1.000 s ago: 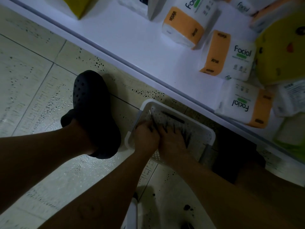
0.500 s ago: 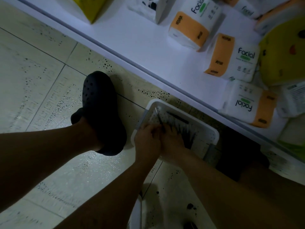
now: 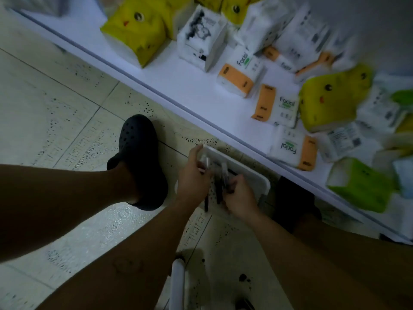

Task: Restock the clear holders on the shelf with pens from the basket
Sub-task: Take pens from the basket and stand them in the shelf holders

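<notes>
A white plastic basket (image 3: 250,173) sits on the floor against the bottom shelf. Both hands are above it and hold a bunch of dark pens (image 3: 220,186) between them. My left hand (image 3: 194,177) grips pens on the left side, one pale cap sticking up past its fingers. My right hand (image 3: 240,196) curls round the bunch from the right. The pens' lower ends hang below the hands. No clear holders are in view.
The white bottom shelf (image 3: 178,70) carries yellow chick-print packs (image 3: 134,32) and orange-and-white Facial tissue packs (image 3: 276,106). A foot in a black clog (image 3: 139,157) stands left of the basket on the tiled floor. A white bar (image 3: 177,285) shows at the bottom.
Both hands were down inside the basket gathering pens; now they have come up out of it with a bunch of pens held between them. The view has tilted up along the shelf.
</notes>
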Available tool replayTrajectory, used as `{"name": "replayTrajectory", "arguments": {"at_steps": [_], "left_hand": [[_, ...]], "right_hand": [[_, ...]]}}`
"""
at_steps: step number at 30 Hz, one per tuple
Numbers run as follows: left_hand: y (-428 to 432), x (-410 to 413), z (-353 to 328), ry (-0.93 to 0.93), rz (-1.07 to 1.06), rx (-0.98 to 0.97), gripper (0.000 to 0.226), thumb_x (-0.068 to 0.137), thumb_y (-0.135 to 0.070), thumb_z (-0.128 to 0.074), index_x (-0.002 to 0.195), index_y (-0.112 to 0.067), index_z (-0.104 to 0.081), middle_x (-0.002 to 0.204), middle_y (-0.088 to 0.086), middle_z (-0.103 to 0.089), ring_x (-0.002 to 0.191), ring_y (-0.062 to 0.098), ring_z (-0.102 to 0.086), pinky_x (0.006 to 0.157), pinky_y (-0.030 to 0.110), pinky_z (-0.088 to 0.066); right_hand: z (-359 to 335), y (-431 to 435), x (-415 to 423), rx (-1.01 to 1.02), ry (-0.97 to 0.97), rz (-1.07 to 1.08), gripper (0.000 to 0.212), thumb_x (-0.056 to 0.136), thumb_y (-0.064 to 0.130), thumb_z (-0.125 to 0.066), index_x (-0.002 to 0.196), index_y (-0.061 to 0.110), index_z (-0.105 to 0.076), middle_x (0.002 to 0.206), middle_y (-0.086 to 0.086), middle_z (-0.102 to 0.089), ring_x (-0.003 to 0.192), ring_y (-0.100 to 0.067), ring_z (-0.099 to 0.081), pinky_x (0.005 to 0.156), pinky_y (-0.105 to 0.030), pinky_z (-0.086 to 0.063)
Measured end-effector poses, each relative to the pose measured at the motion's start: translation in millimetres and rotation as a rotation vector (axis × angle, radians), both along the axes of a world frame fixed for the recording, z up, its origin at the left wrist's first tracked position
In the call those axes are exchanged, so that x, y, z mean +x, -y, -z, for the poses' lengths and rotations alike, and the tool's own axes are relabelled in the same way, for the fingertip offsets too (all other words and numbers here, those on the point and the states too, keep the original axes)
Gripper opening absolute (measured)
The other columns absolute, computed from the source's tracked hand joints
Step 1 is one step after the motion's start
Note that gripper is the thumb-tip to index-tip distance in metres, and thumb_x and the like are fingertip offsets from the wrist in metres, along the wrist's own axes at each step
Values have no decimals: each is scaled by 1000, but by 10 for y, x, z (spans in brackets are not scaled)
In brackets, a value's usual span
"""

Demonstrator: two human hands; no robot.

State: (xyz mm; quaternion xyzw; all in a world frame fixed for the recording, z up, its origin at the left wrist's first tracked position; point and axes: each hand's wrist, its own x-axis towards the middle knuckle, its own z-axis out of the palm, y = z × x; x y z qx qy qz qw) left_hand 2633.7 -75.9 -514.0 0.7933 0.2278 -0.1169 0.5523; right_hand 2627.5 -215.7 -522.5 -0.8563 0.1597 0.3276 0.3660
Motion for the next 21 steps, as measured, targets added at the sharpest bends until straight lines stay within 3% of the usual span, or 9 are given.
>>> {"name": "replayTrajectory", "arguments": {"at_steps": [3, 5, 7, 10, 12, 14, 17, 19, 21], "left_hand": [[35, 23, -145, 2, 22, -83, 35, 85, -14, -71, 107, -37, -55, 89, -14, -61, 79, 2, -60, 55, 6, -46], [79, 29, -279, 17, 38, -111, 29, 85, -20, -70, 102, -39, -56, 89, -15, -62, 83, 6, -63, 65, 18, -53], [141, 51, -462, 55, 53, -123, 23, 91, -20, -62, 103, -39, -55, 90, -12, -65, 84, 10, -65, 69, 27, -56], [237, 101, -807, 156, 105, -230, 31, 97, -4, -46, 118, -26, -52, 79, -4, -60, 79, 19, -62, 66, 27, -51], [267, 117, -1075, 219, 144, -320, 45, 97, 5, -39, 132, -22, -48, 78, 1, -57, 75, 25, -55, 66, 34, -47], [288, 123, -1345, 288, 164, -289, 41, 100, -2, -41, 128, -31, -52, 84, 3, -59, 71, 25, -56, 65, 36, -49], [304, 112, -1762, 367, 168, -257, 30, 100, -15, -50, 122, -33, -59, 90, 1, -60, 72, 18, -64, 68, 37, -56], [320, 104, -2023, 400, 212, -294, 30, 97, -18, -57, 125, -25, -61, 89, 1, -60, 74, 20, -65, 71, 38, -56], [355, 106, -2257, 434, 262, -328, 30, 95, -14, -59, 124, -18, -63, 90, 8, -62, 75, 22, -65, 71, 37, -58]], "right_hand": [[-216, 13, -30, 39, 45, 137, 12, 97, 15, -47, 98, 28, -47, 94, 4, -58, 82, -9, -53, 62, -28, -40], [-389, 34, -59, 20, 120, 166, 10, 100, 21, -43, 100, 28, -50, 90, 4, -59, 78, -10, -54, 60, -27, -39], [-606, 71, -88, -39, 249, 150, 18, 102, 34, -39, 95, 26, -54, 80, 3, -59, 71, -15, -56, 56, -26, -38], [-917, 165, -98, -66, 382, 167, 29, 101, 43, -35, 82, 30, -52, 75, 1, -59, 71, -21, -60, 65, -35, -47], [-1139, 204, -103, -12, 409, 218, 23, 100, 41, -40, 86, 31, -55, 80, 2, -63, 75, -22, -64, 69, -43, -54], [-1361, 222, -112, 42, 455, 251, 16, 98, 33, -49, 83, 30, -53, 84, 2, -64, 79, -23, -65, 72, -47, -56], [-1675, 222, -141, 75, 574, 269, 25, 96, 21, -56, 78, 31, -42, 77, 7, -51, 73, -19, -56, 66, -39, -48], [-1882, 213, -181, 138, 677, 284, 18, 98, 20, -52, 85, 29, -46, 73, 6, -52, 68, -15, -54, 62, -31, -40], [-2119, 221, -227, 180, 737, 301, 12, 102, 25, -44, 98, 29, -55, 72, 7, -56, 68, -4, -55, 61, -24, -40]]}}
